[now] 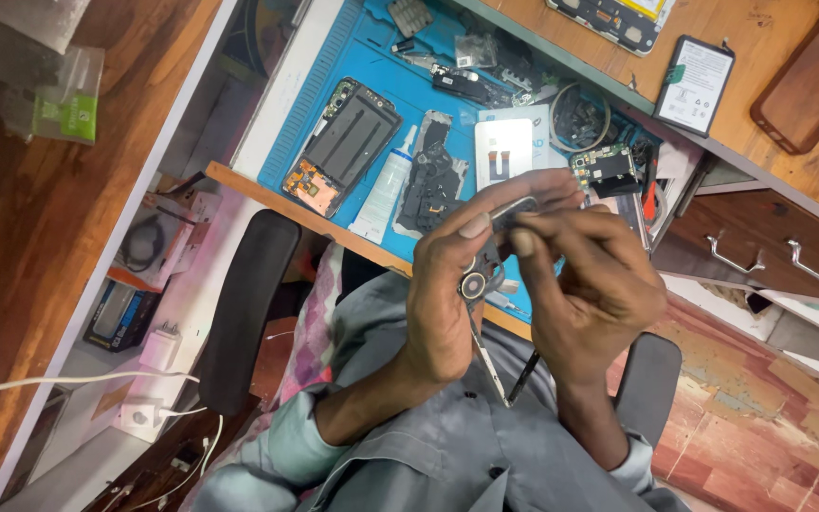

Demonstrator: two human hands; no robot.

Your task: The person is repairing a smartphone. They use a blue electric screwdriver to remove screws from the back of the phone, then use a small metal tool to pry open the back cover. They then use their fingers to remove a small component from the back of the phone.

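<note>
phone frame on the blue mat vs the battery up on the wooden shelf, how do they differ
The phone frame is dark, opened, with an orange part exposed at one end; the battery is a sealed black-edged slab with a white label. The frame looks larger. The frame lies on the blue mat; the battery on wood. Both lie flat.

I wear a grey button-up shirt [447, 446] with long sleeves, cuffs pushed back from my wrists. My left hand [447, 284] and right hand [590, 284] are bare, with no rings or watch.
</note>
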